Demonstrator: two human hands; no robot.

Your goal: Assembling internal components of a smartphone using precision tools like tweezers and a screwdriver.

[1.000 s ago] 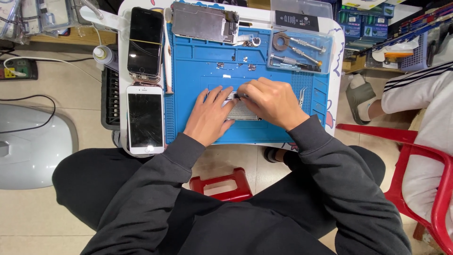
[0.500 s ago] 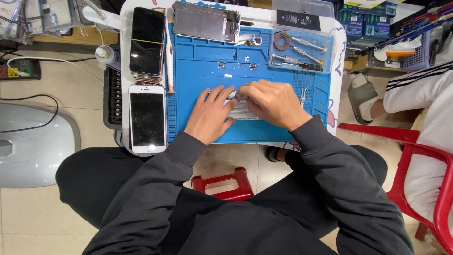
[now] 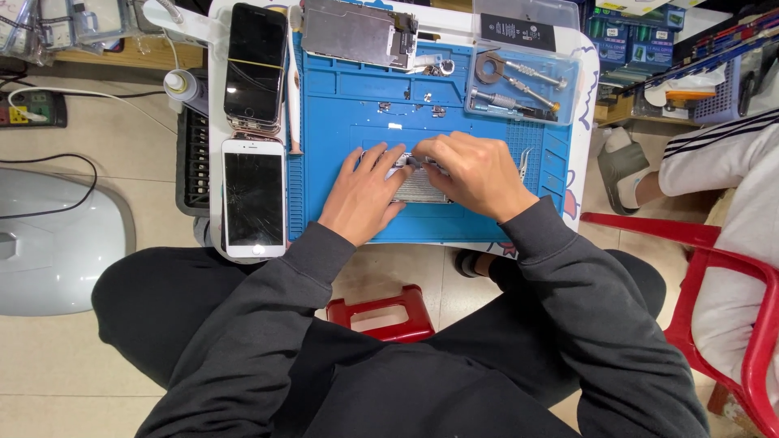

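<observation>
While both hands worked mid-mat:
part: thin metal phone plate [image 3: 418, 188], light, bendable, fragile; hold by edges
left hand [image 3: 363, 195]: flat, pinning plate
right hand [image 3: 475, 174]: grip pinched narrow at far edge; contents hidden

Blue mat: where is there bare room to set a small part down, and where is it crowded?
Bare: the blue mat between the metal plate and the left hand; also its near edge. Crowded: around both hands, right hand, and the tool tray.
</observation>
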